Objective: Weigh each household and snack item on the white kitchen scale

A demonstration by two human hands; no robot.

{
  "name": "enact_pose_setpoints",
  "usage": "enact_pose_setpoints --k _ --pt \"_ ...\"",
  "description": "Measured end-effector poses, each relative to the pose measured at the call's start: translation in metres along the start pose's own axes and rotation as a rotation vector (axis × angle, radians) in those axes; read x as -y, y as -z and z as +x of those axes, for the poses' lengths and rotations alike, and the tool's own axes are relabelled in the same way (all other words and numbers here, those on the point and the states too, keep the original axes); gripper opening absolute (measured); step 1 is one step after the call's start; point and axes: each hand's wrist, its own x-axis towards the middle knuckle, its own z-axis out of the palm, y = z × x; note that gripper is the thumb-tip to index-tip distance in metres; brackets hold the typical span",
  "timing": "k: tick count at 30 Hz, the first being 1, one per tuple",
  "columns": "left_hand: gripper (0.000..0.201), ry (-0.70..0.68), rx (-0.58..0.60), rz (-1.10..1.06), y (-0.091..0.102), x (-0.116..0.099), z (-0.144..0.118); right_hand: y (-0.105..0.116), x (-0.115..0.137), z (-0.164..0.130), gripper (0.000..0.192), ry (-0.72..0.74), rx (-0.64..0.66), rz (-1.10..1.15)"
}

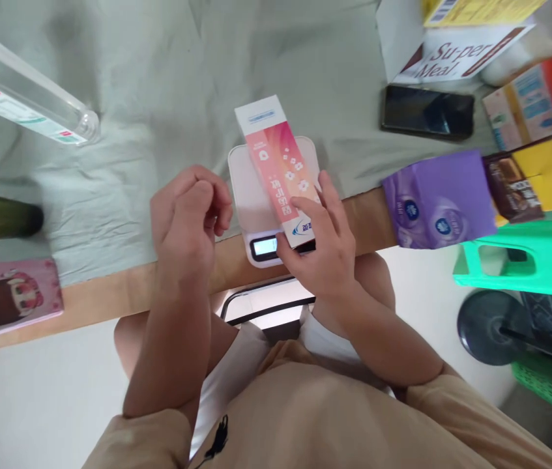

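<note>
Right hand point(327, 251) touching pink box point(280, 170) on scale point(249, 208)

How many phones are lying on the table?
1: a dark phone lies screen-up at the upper right, beside the Su-per Meal box. Others could be hidden under the packages.

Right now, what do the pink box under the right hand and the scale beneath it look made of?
The pink box looks like printed cardboard with a slight sheen: sharp folded edges, flat printed faces. The scale seems to be smooth white plastic, judging by its rounded corners and its small display. The right hand rests its fingers on the box.
</note>
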Motion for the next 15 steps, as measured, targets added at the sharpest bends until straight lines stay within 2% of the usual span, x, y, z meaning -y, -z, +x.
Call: enact_pose_setpoints --k 5,8,10,12,15 --pt "0.017 -0.044 -0.082 -0.024 -0.004 -0.008 0.001 0.01 -0.01 0.005 0.03 -0.016 -0.001 0.128" --pt "0.015 -0.051 -0.089 -0.027 -0.003 -0.016 0.0 0.037 -0.009 0.008 0.033 0.024 -0.089 0.118" --pt "0.014 -0.072 -0.076 -0.04 -0.002 -0.02 0.0 0.067 -0.014 0.009 0.042 0.034 -0.17 0.129" --pt "0.013 -0.1 -0.067 -0.06 0.001 -0.023 0.0 0.105 -0.029 0.012 0.047 0.034 -0.29 0.126" --pt "0.014 -0.134 -0.075 -0.081 0.006 -0.027 0.001 0.171 -0.076 0.024 0.043 0.059 -0.487 0.032"
